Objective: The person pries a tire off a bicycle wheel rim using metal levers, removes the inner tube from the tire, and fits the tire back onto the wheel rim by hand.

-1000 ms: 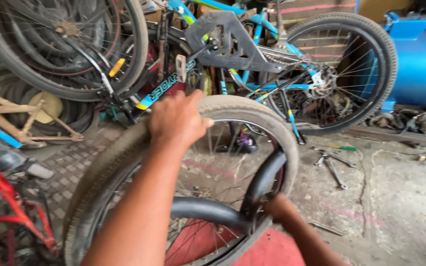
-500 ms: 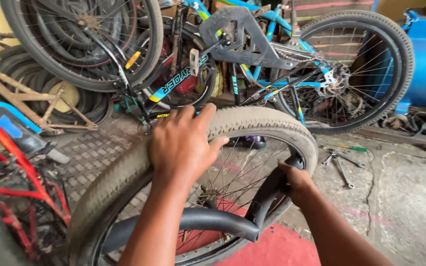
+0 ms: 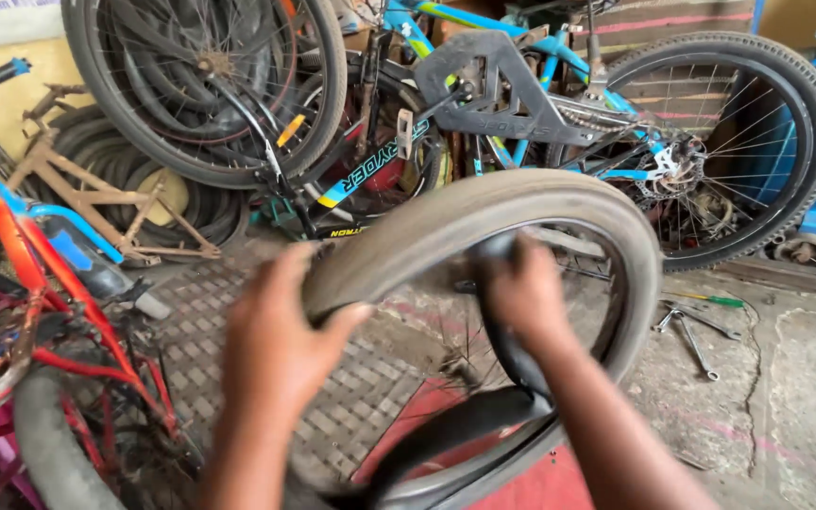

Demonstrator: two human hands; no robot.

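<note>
A bicycle wheel with a worn grey tyre [image 3: 521,203] stands upright in front of me. My left hand [image 3: 280,345] grips the tyre's tread on its left side. Inside the wheel, my right hand [image 3: 526,297] holds a black inner tube [image 3: 469,425] that loops out from under the tyre's rim. Thin spokes show behind the tube. Both hands are blurred by motion.
A blue bicycle [image 3: 616,123] lies on its side behind the wheel, with a large black wheel [image 3: 200,85] and stacked tyres at the back left. A red bicycle frame [image 3: 40,302] is at my left. Spanners [image 3: 691,331] lie on the concrete floor at right.
My left hand has slid from the top of the tyre down to its left side. My right hand has moved up inside the wheel with the inner tube.
</note>
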